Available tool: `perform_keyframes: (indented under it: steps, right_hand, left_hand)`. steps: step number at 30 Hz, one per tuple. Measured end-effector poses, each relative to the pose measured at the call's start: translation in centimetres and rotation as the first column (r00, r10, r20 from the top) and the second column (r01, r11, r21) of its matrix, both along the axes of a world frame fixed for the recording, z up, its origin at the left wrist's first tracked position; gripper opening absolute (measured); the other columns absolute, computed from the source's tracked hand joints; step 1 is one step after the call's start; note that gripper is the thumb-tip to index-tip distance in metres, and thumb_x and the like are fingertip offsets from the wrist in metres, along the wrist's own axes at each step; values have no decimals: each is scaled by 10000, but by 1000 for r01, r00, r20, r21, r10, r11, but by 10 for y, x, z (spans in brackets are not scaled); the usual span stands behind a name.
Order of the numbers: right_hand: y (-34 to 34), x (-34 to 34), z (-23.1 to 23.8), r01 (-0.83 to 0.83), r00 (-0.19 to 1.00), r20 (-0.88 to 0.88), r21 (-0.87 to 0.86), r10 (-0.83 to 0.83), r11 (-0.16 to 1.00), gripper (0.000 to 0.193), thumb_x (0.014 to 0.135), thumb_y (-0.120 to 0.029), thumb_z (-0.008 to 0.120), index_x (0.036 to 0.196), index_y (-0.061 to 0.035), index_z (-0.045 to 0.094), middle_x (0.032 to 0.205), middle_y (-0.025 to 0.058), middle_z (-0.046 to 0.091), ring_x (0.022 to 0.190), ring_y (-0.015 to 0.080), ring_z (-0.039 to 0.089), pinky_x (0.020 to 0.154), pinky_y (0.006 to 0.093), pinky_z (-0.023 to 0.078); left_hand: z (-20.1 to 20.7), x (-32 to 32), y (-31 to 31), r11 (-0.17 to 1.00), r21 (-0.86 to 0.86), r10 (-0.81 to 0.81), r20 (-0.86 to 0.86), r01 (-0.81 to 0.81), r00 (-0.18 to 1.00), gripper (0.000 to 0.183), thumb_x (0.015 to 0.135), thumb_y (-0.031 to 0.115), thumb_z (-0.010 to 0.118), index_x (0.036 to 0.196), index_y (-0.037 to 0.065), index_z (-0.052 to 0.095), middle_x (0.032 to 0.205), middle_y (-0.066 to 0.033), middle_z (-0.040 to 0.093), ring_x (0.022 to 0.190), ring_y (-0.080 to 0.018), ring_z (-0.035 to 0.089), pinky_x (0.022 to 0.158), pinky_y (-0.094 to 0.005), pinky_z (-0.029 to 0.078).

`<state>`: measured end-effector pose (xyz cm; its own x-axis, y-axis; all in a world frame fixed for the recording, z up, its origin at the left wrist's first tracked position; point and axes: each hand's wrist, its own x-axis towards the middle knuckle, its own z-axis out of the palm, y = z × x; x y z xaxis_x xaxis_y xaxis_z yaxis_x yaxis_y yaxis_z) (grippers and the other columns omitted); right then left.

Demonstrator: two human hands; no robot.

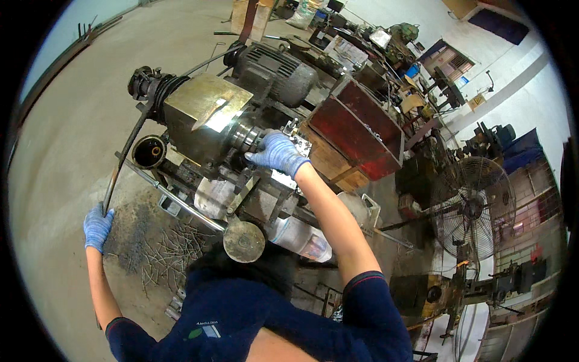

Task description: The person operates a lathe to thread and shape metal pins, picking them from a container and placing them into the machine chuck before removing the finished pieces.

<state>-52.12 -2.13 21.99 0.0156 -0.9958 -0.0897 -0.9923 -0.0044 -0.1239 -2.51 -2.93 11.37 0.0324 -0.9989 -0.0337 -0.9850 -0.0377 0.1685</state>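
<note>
My left hand (98, 228), in a blue-and-white striped knit glove, is closed round the lower end of a long dark lever (120, 164). That lever rises toward the belt pulley (164, 96) on a lathe-like machine. In a matching glove, my right hand (277, 153) is at the shiny round spindle nose (245, 137), its thumb toward me and its fingers curled. What lies inside those fingers is hidden. Behind the spindle stands the box-shaped headstock (196, 120), with a metal sheet lying on top.
A ribbed electric motor (277, 72) sits behind the headstock. To the right are a red metal box (356, 127) and a large caged fan (473, 205). A round metal disc (243, 241) is close to my body. Thin metal rods (172, 253) litter the floor.
</note>
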Motion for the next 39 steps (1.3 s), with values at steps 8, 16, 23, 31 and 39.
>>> perform_keyframes:
  steps: [8,16,23,31,39]
  right_hand:
    - [1,11,2,43,925,378,12,-45,999,470,696,-426,680,861,12,636,724,177,629,648,233,594,685,347,465]
    - [-11,6,5,131,913,370,133,-172,982,494,654,-427,695,909,-9,632,841,196,638,783,342,607,719,373,468]
    - [-11,-7,-9,110,908,397,85,-135,990,477,659,-438,695,825,6,647,761,190,638,695,312,621,677,363,475]
    - [-23,17,7,262,900,347,51,-263,964,547,640,-515,676,827,-1,651,771,199,637,740,312,627,712,375,479]
    - [-15,32,-1,173,942,312,-148,-120,974,516,685,-512,638,851,-24,664,806,187,645,778,313,627,737,358,478]
  left_hand:
    - [-16,9,-13,1000,-2,1,3,-1,1000,479,780,399,569,1122,65,546,982,-198,600,930,-350,567,820,-425,437]
    - [-4,7,-5,1000,17,-12,-32,12,999,483,776,399,571,1123,64,544,968,-204,599,930,-356,563,814,-428,433]
    - [-6,23,17,998,69,14,-46,-10,999,426,774,410,564,1010,55,576,902,-197,601,877,-363,568,772,-435,441]
    - [2,24,30,999,21,32,-25,-32,999,339,779,355,576,944,59,591,862,-196,605,825,-367,573,729,-432,442]
    - [1,14,24,999,-30,36,15,-36,999,315,783,346,551,909,61,599,849,-186,611,813,-352,584,732,-449,448]
